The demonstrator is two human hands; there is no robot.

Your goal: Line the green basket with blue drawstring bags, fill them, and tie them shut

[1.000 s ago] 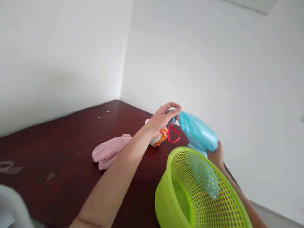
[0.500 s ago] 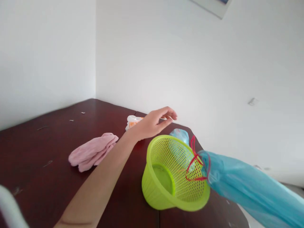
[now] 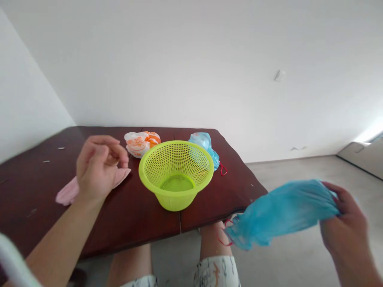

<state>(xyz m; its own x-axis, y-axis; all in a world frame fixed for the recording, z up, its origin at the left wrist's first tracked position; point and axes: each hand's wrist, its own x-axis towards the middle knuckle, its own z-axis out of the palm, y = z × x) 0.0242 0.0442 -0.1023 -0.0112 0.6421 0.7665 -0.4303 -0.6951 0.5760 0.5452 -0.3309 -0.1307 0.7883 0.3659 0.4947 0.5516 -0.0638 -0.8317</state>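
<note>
My left hand (image 3: 100, 167) hangs curled and slightly blurred above a pink cloth (image 3: 89, 187), hiding much of it; nothing shows between the fingers. My right hand (image 3: 344, 223) is out past the table's right front edge, gripping one end of a crumpled blue plastic bag (image 3: 281, 213) with red loop handles. A lime-green perforated plastic basket (image 3: 176, 175) stands upright mid-table, its inside showing no contents. Behind it lie a white and orange plastic bag (image 3: 142, 143) and a second blue plastic bag (image 3: 205, 145) with a red handle.
The dark red-brown wooden table (image 3: 134, 217) has a seam and ends in front of my bare knees and patterned shorts (image 3: 217, 273). White walls stand behind it. A grey floor (image 3: 287, 171) stretches right towards a low beige seat (image 3: 362, 157).
The view has swung from the wall corner to the whole table. My left hand has drawn back and curled over the pink cloth. The blue bag in my right hand now lies wider and lower.
</note>
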